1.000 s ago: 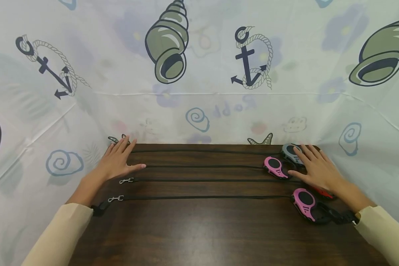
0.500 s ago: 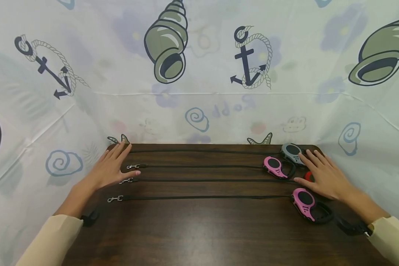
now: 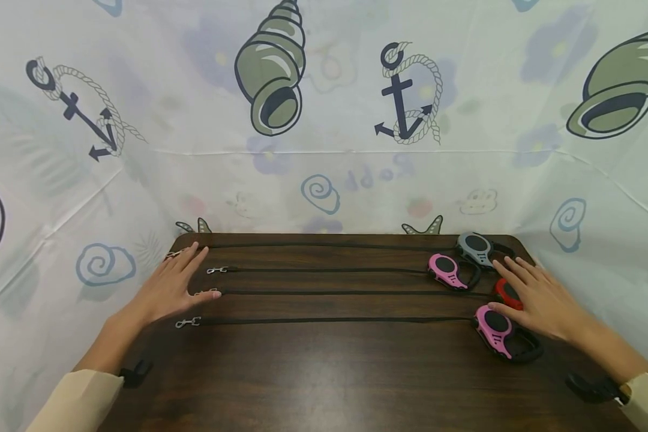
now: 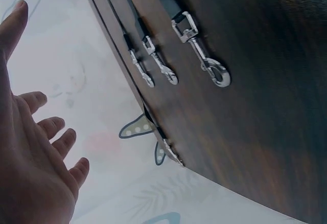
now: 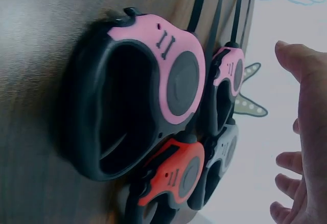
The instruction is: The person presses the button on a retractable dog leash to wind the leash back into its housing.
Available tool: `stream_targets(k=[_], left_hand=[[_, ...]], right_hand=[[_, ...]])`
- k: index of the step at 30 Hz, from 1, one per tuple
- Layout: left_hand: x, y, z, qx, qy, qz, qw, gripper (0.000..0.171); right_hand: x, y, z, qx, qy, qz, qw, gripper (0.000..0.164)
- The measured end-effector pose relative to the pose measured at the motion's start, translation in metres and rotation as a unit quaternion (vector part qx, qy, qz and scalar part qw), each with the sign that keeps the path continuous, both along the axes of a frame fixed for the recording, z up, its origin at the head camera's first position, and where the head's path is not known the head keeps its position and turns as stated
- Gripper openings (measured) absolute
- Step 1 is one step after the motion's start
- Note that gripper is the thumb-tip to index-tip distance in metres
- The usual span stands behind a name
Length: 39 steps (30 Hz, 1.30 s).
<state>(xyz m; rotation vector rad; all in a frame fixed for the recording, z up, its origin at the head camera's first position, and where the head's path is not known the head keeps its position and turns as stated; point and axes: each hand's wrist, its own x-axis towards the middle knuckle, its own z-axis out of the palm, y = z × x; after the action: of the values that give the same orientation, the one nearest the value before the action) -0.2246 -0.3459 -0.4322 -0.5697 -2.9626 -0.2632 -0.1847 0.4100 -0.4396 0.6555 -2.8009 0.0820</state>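
Observation:
Several retractable dog leashes lie on the dark wooden table: a near pink leash (image 3: 492, 339), a far pink leash (image 3: 444, 279), a grey leash (image 3: 467, 242) and a red leash (image 3: 509, 289). Their black cords stretch leftward to metal snap hooks (image 4: 198, 49). My left hand (image 3: 162, 291), fingers spread, hovers over the hook ends at the left and partly covers two of the hooks. Over the casings at the right, my right hand (image 3: 548, 303) is also spread and holds nothing. It overlaps the red leash in the head view, while all the casings show in the right wrist view.
A pale patterned cloth (image 3: 345, 108) with shells and anchors stands behind the table and along both sides. The table's back edge (image 3: 302, 234) runs just beyond the farthest cord. Black wrist straps (image 3: 136, 374) circle both forearms near the beige sleeves (image 3: 81, 402).
Both hands have drawn back toward the body and outward, staying spread. A hook at the left and more of the red and grey leashes have come into sight. The leashes have not moved.

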Motion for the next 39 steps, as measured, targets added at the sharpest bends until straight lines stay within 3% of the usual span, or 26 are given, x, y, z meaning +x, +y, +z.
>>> stream_targets(k=[9, 24, 33, 39], left_hand=[[0.010, -0.003, -0.006, 0.003, 0.008, -0.007, 0.9999, 0.114], [0.027, -0.009, -0.020, 0.021, 0.015, -0.033, 0.9991, 0.108], [0.036, -0.007, -0.026, 0.055, 0.007, -0.064, 0.9964, 0.099], [0.040, -0.006, -0.032, 0.062, 0.022, -0.073, 0.9951, 0.089]], right_hand=[[0.014, 0.005, -0.005, 0.003, -0.011, -0.005, 1.000, 0.096], [0.033, 0.016, -0.015, 0.002, -0.002, 0.020, 1.000, 0.095], [0.042, 0.020, -0.013, -0.016, -0.020, 0.020, 0.999, 0.091], [0.049, 0.019, -0.012, -0.019, -0.029, 0.020, 0.999, 0.083]])
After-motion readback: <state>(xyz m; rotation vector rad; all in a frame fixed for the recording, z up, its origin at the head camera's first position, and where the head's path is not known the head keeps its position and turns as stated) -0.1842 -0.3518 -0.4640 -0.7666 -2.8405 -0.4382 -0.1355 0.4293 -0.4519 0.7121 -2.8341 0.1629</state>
